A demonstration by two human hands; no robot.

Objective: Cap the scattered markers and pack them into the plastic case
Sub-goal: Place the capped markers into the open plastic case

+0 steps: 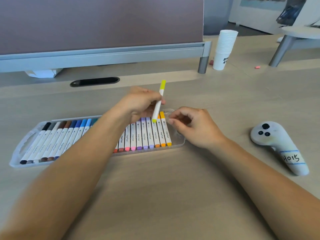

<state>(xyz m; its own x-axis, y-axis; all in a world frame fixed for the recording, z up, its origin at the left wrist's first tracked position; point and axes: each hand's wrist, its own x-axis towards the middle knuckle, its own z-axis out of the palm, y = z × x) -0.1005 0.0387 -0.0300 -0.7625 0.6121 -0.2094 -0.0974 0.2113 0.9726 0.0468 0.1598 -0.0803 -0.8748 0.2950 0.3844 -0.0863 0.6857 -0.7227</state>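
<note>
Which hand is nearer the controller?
Right. The right hand is at the right end of the case, left of the controller. The left hand is farther left, over the case, holding a yellow marker.

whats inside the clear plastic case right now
A row of capped white markers lies in the clear plastic case: black, browns and blues at left, pinks, purples and oranges at right. The left forearm covers the middle ones.

2 bare forearms reach forward, the left angled inward. The left hand (140, 103) pinches a marker (157, 109) between thumb and fingers; the right hand (195, 127) hangs loosely curled, holding nothing
</note>
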